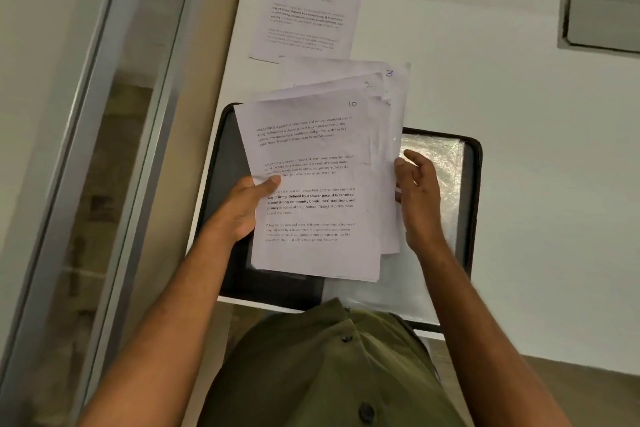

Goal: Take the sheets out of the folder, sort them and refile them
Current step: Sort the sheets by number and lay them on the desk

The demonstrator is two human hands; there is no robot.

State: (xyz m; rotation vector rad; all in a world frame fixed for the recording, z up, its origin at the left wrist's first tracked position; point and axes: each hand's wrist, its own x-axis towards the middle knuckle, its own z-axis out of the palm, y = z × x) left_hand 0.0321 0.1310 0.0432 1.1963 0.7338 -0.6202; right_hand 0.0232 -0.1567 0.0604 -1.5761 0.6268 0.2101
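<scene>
Head view: the open folder (471, 184) lies flat on the white table (519, 149), its near edge at the table's near edge, and serves as the landmark for everything else; above it, lifted off its surface, the fanned sheets (311, 184) are held so that the handwritten numbers in their top right corners show, 10 on the front page, 2 and 3 on pages behind it, which seems the reason for the fan, since the order can be read without separating them; the left hand (242, 208) grips the stack at its left edge, thumb pressed on the front page and fingers hidden beneath, carrying the weight; the right hand (417, 198) sits at the stack's right edge over the folder's clear plastic sleeve (436, 163), fingers loosely curled against the page edges, though whether it pinches a page or only steadies them I cannot tell; beyond the folder's far edge a single sheet (304, 7) lies flat on the table, probably already sorted out; right of the folder the table is open and bare as far as a recessed metal plate (602, 21), giving room to lay pages; left of the folder the table's edge runs close, with a glass partition (104, 149) past it, so there is little room there.
</scene>
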